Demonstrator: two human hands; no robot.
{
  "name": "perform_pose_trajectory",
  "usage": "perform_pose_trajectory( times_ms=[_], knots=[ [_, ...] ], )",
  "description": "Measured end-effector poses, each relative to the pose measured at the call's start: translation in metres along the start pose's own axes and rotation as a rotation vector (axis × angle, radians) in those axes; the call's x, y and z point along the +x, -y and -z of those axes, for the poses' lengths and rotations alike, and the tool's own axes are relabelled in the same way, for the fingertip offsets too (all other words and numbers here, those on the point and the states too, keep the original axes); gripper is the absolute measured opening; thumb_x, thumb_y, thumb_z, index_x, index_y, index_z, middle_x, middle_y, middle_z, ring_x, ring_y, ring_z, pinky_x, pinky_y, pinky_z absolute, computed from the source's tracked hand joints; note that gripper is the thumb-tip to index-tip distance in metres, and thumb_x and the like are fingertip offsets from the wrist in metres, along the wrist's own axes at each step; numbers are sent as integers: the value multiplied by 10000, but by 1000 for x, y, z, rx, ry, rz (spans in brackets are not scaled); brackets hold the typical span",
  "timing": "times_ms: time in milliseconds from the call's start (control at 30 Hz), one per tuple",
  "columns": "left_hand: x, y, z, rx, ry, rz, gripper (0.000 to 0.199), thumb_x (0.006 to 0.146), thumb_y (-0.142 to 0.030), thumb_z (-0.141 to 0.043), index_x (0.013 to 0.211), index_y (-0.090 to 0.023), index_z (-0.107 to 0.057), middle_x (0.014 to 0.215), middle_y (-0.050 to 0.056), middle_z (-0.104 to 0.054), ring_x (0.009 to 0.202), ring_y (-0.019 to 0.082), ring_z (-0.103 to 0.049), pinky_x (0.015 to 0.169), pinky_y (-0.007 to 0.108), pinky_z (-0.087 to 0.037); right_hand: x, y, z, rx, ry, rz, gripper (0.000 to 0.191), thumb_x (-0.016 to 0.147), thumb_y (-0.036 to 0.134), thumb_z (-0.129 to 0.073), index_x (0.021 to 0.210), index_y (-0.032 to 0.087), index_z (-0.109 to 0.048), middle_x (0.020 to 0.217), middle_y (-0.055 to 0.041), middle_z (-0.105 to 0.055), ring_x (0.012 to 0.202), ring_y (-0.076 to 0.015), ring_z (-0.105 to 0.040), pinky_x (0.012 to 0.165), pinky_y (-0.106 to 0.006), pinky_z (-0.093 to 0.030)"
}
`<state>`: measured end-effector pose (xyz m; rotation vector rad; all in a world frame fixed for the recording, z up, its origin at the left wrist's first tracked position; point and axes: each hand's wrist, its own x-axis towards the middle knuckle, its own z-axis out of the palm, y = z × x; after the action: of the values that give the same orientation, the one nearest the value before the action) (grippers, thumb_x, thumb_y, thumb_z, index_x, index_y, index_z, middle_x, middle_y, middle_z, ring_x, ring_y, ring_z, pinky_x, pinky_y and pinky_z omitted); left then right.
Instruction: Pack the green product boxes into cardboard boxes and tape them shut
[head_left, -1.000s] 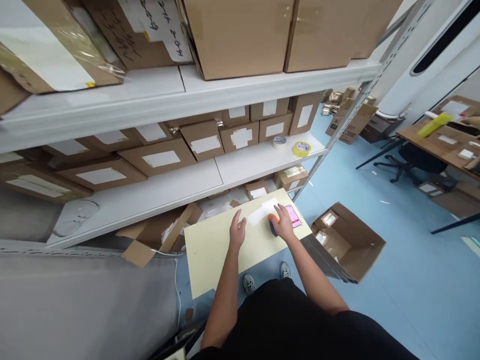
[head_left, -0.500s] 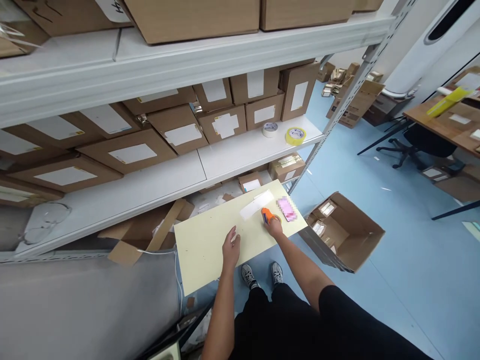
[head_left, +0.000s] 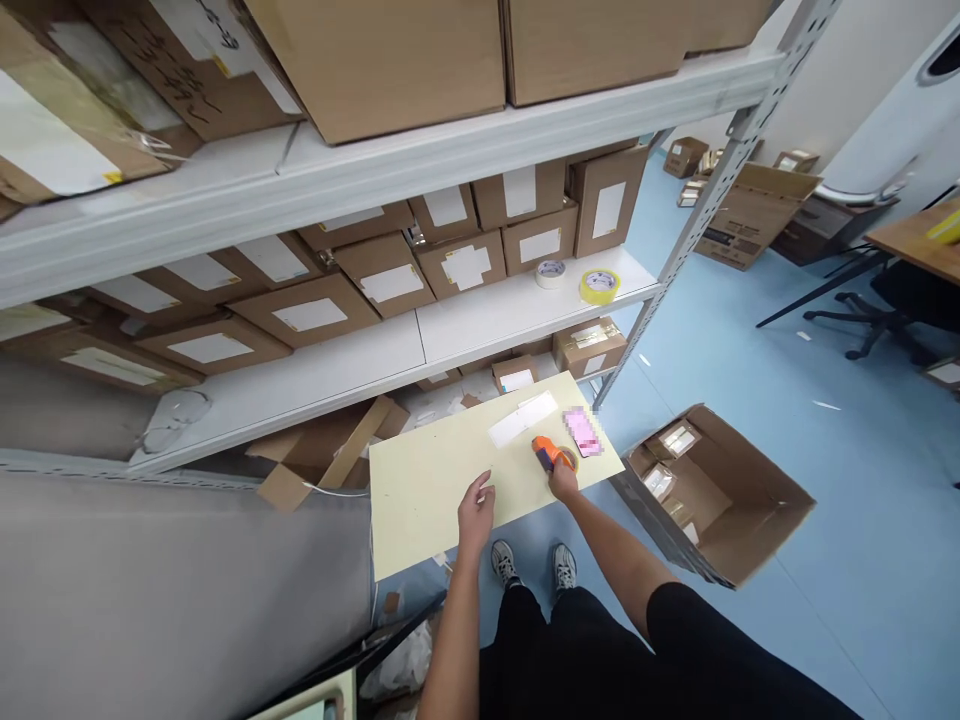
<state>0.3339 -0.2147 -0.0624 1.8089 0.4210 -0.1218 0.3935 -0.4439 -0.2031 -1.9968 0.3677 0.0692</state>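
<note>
My right hand (head_left: pixel 564 482) is closed round an orange tape dispenser (head_left: pixel 546 452) with a roll of tape on it, over the right part of a pale yellow board (head_left: pixel 427 485). Just above the board's near edge is my left hand (head_left: pixel 476 512), its fingers apart and nothing in them. Beyond the dispenser lies a white paper strip (head_left: pixel 523 418). A pink, pixelated flat object (head_left: pixel 583 431) rests near the board's right end, beside the dispenser.
Labelled cartons (head_left: pixel 394 282) line the shelf (head_left: pixel 480 318), with a white tape roll (head_left: pixel 550 273) and a yellow tape roll (head_left: pixel 599 286) at its right. An open carton (head_left: pixel 757 500) holding small boxes stands on the floor to the right. A metal post (head_left: pixel 701 215) rises behind the board.
The view has shifted, so the shelf and board appear further right. My right hand still holds the tape dispenser, now angled a little differently. My left hand stays empty over the board.
</note>
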Motion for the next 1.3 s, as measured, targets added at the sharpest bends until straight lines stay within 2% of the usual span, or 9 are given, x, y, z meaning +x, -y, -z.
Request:
perform_pose_trajectory(
  times_ms=[100,200,433,533,667,800,1000,1200,1300],
  knots=[
    [2,-19,-1,-17,6,-35,486,857,-507,-669,1254,-229,-704,1347,138,-701,1083,253,-725,1025,425,-542,-3,24,16,19,47,-19,289,757,333,-643,1006,187,-627,1054,-116,-681,1080,-321,-614,892,-410,-506],
    [8,-41,3,-20,-3,-77,464,862,-489,-664,1244,-228,-712,1346,138,-701,1064,252,-727,1029,431,-541,-14,60,36,137,159,7,310,806,417,-617,1036,211,-596,978,-56,-675,938,-279,-637,821,-403,-543],
    [19,-113,17,-64,10,-215,459,885,-490,-663,1241,-207,-726,1304,144,-726,1171,276,-696,1050,425,-530,-57,138,87,311,222,301,403,864,566,-695,1068,232,-603,967,-42,-675,891,-237,-633,801,-334,-524],
    [17,-152,29,-59,110,-307,438,912,-485,-651,1237,-204,-735,1284,130,-738,1220,271,-678,1045,404,-534,-64,164,97,313,254,407,406,848,570,-738,1036,226,-634,977,-46,-683,891,-236,-623,806,-332,-513],
    [10,-202,55,83,273,-438,395,942,-485,-625,1200,-223,-769,1275,101,-739,1174,254,-682,992,380,-552,-65,196,97,294,259,489,407,802,576,-801,865,212,-630,823,-16,-644,790,-214,-583,727,-310,-484],
    [6,-236,85,177,412,-548,352,947,-489,-623,1092,-231,-814,1191,91,-759,1100,247,-692,910,348,-567,-64,227,92,261,234,565,390,797,563,-818,831,209,-661,829,-21,-662,810,-221,-602,760,-320,-493],
    [15,-247,117,193,458,-581,383,898,-463,-701,1179,-219,-792,1048,77,-766,946,213,-707,849,327,-576,-63,265,78,198,230,633,355,816,568,-807,864,224,-734,897,-45,-722,942,-264,-663,901,-371,-529],
    [27,-238,145,125,484,-614,262,910,-444,-700,946,-221,-833,1013,75,-755,961,215,-696,868,320,-551,-69,287,62,98,243,684,332,834,559,-801,859,234,-737,895,-67,-729,1022,-301,-671,1069,-461,-486],
    [28,-231,156,118,456,-648,270,958,-425,-641,907,-221,-811,969,61,-744,929,200,-683,860,314,-537,-74,291,54,51,249,720,309,862,540,-783,919,243,-723,951,-77,-728,1024,-298,-670,1068,-470,-492]
  ],
)
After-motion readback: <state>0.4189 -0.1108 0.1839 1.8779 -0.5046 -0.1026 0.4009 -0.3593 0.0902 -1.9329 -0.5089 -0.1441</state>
